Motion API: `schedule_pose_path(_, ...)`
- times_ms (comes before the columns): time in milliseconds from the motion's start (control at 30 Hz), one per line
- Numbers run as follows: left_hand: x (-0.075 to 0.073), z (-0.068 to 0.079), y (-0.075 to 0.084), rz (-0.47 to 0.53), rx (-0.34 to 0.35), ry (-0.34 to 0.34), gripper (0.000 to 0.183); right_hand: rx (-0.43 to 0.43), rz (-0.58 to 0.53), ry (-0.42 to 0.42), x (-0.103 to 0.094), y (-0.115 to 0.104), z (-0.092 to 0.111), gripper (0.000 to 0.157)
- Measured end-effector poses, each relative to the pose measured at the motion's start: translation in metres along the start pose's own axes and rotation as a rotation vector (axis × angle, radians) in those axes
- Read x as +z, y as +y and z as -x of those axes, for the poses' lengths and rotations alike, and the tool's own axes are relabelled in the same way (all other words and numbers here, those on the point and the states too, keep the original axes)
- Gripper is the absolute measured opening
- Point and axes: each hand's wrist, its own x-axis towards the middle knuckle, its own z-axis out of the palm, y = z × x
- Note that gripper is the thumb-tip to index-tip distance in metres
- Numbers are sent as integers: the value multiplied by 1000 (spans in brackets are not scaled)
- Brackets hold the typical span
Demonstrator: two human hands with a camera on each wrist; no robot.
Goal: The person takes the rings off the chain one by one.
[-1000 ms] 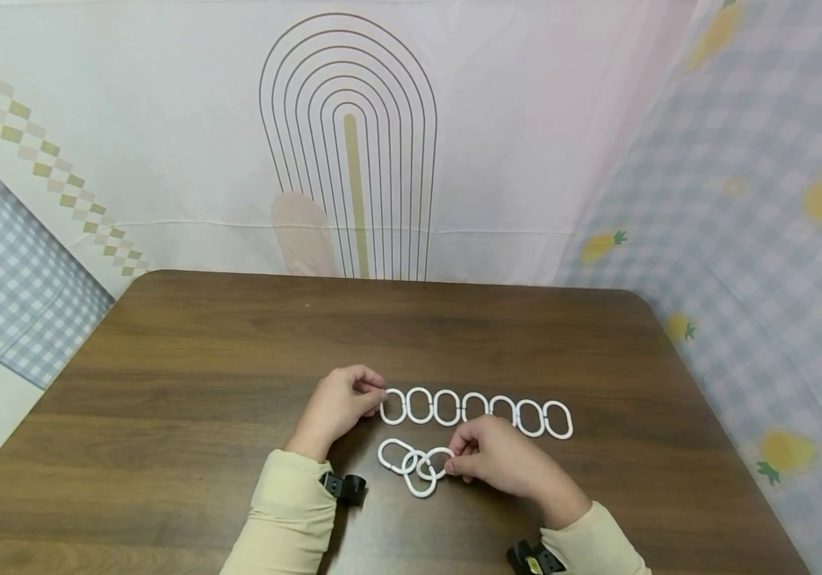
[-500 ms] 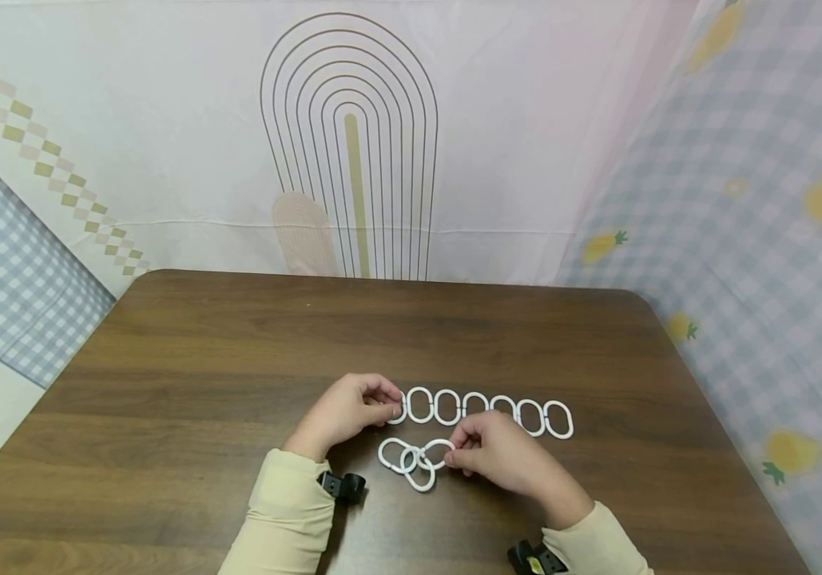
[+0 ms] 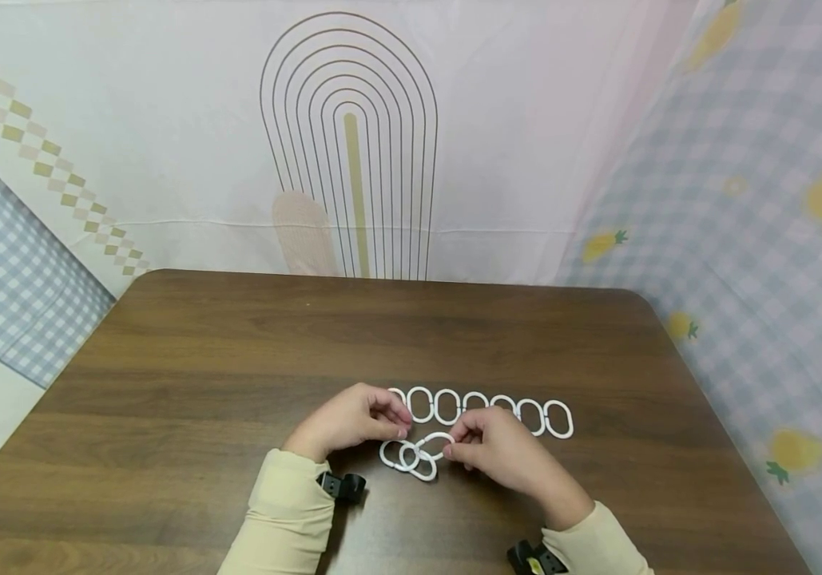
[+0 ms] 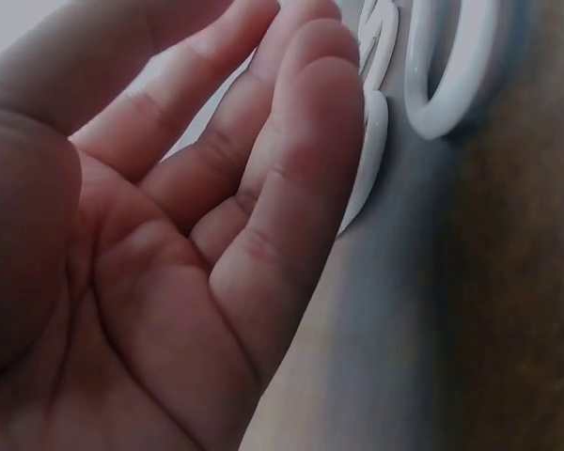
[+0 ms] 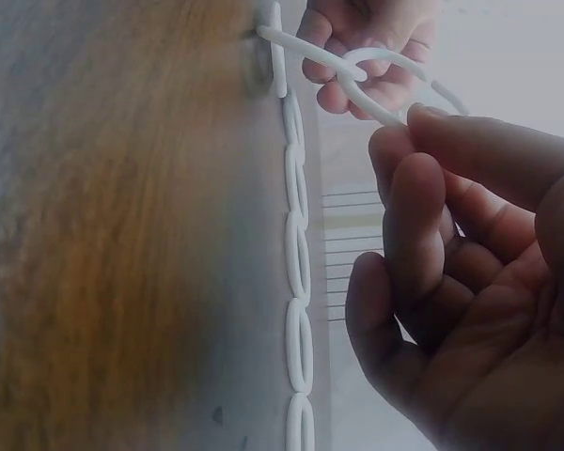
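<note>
Between thumb and index finger, my right hand [image 3: 500, 449] pinches a white oval plastic link [image 5: 362, 101], raised at the near end. Two more white links hang joined to it, close to the table in the head view. My left hand [image 3: 359, 419] hovers just left of this short chain with fingers loosely bent, its thumb tip near the leftmost link. No link shows within its palm in the left wrist view, where white links [image 4: 482, 56] appear beyond the fingertips. Behind both hands lies a row of several white links [image 5: 290, 254], its left end partly covered by the left hand.
The brown wooden table [image 3: 166, 399] reaches back to a white cloth [image 3: 511, 160] with a printed arch. Checked cloth [image 3: 741, 263] hangs on the right side. Each wrist wears a black strapped device, such as the left device [image 3: 346, 487].
My left hand has moved right and toward me, from the row's left end to the short chain. My right hand keeps its pinch, lifting its link slightly, and the joined links have shifted.
</note>
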Motion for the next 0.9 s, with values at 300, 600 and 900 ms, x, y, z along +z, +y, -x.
schedule_pose_path(300, 0, 0, -1, 19, -8, -75, 19, 6, -15, 12, 1, -1, 0, 13)
schedule_pose_path(600, 2, 2, 0, -41, -26, -103, 17, -14, -38, 33, 1, -1, 0, 15)
schedule_pose_path(900, 3, 1, 0, -124, 2, -97, 11, -21, -44, 43, 2, -1, 0, 17)
